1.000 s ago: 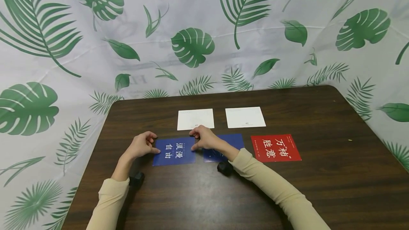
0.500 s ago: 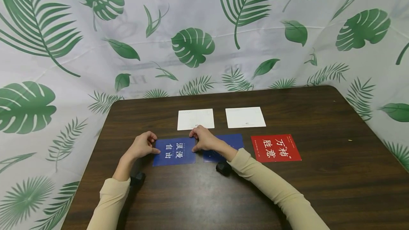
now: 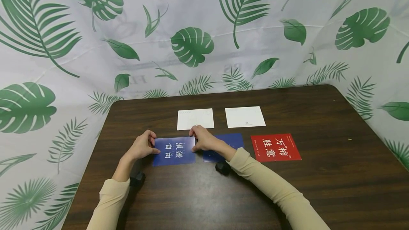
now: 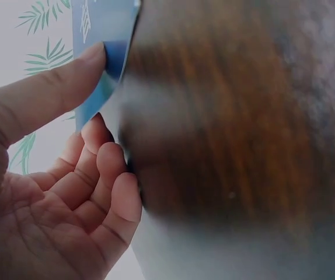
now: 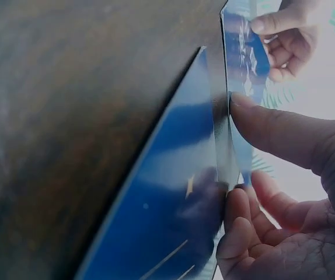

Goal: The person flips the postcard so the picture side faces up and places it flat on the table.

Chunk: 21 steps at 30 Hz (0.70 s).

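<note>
Blue card (image 3: 174,151): glossy, white-lettered | my left grip (image 3: 141,146): pinching one edge | my right grip (image 3: 205,140): pinching the opposite edge

Dark wood-grained bench (image 3: 338,176) with rounded far corners, bearing 5 cards in 2 rows. Far row: left white card (image 3: 195,118) and right white card (image 3: 245,117). Near row, left to right: lettered blue card (image 3: 174,151), partly hidden blue card (image 3: 232,140), red card (image 3: 276,147) with white characters.
</note>
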Each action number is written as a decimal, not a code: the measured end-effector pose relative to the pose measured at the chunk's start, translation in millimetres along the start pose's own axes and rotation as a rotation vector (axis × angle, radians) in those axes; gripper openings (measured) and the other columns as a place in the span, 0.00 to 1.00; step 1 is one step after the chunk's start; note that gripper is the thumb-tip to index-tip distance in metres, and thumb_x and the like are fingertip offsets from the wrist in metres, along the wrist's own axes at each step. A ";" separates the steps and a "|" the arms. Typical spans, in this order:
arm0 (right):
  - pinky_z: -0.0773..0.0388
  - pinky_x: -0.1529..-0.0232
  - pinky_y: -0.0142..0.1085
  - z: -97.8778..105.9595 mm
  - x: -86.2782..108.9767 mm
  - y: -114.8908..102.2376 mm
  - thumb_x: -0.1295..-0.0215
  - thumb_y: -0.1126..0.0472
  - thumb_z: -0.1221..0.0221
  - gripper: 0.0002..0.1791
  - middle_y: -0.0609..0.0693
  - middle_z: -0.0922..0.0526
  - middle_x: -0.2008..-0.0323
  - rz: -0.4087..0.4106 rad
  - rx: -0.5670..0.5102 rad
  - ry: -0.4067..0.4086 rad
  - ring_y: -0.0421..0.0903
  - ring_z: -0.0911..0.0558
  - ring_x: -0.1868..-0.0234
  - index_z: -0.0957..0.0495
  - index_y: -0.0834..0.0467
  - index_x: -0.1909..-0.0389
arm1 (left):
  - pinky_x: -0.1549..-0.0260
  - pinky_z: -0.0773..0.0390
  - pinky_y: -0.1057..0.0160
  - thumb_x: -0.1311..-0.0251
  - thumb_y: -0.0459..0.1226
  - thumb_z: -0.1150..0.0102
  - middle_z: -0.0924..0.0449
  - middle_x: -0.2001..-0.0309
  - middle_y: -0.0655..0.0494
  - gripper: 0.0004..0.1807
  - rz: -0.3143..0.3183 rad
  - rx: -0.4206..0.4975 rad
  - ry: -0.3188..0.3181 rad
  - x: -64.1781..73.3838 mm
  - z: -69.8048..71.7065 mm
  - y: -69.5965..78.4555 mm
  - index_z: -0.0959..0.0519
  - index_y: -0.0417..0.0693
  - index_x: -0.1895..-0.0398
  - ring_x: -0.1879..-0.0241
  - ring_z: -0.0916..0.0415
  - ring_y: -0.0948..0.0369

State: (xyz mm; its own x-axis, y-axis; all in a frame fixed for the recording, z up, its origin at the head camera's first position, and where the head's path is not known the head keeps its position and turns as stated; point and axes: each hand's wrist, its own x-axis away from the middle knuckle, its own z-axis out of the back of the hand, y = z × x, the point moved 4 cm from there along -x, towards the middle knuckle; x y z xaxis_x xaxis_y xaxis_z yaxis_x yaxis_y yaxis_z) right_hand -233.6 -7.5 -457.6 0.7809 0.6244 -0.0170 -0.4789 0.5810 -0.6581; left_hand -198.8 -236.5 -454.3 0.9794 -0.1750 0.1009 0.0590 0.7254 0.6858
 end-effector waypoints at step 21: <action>0.26 0.78 0.28 1.8 9.7 -4.6 0.51 0.73 0.33 0.14 0.51 0.20 0.84 -0.066 -0.264 -0.070 0.42 0.21 0.83 0.32 0.63 0.77 | 0.76 0.33 0.67 0.55 0.27 0.31 0.30 0.77 0.55 0.15 0.018 0.204 -0.026 14.7 7.5 -6.9 0.29 0.34 0.68 0.76 0.33 0.62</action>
State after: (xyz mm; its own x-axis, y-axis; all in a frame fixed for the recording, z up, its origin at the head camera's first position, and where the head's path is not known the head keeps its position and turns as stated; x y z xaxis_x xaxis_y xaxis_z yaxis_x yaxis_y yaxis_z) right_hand -224.5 -3.2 -453.4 0.7729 0.6296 0.0789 -0.2995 0.4715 -0.8294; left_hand -186.3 -249.0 -452.1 0.9744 -0.1825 0.1310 -0.0012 0.5788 0.8155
